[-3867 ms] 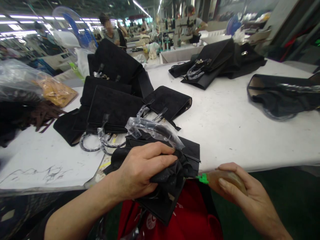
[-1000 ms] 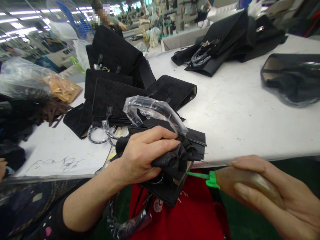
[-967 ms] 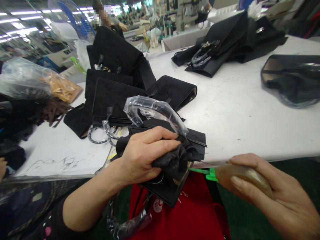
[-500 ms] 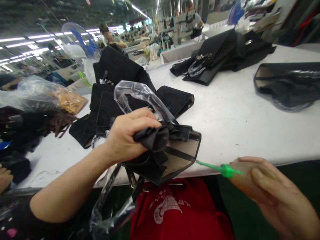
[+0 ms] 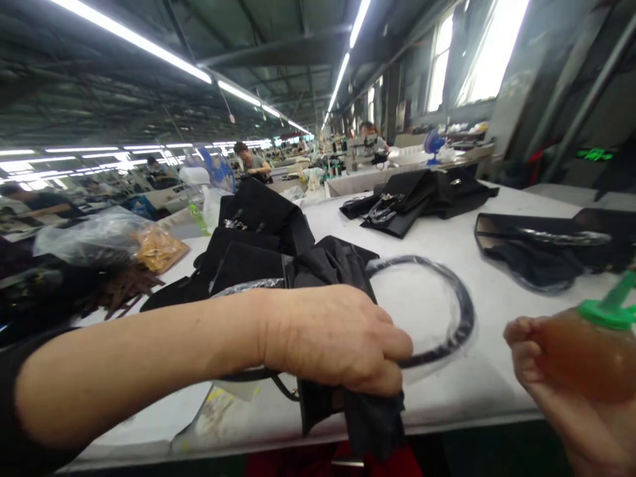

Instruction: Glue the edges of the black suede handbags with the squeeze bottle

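My left hand [image 5: 332, 339] is closed over a black fabric handbag [image 5: 330, 265] at the near edge of the white table [image 5: 447, 391]. Black cloth hangs below my knuckles. The bag's round handle [image 5: 452, 311], wrapped in clear plastic, lies on the table to the right of my hand. My right hand [image 5: 571, 391] is at the lower right, fingers wrapped round a brownish squeeze bottle [image 5: 581, 348] with a green nozzle cap [image 5: 609, 308] that points up and to the right.
Several black bags [image 5: 248, 245] are stacked behind my left arm. More black bags [image 5: 417, 199] lie at the far middle, and one flat bag [image 5: 536, 245] at the right. Clear plastic sacks [image 5: 109, 242] with brown pieces sit at the left. People work at distant tables.
The view has tilted up. My left hand has laid the bag flat on the table, its handle now spread out to the right. My right hand has lifted the bottle, nozzle now pointing upward.
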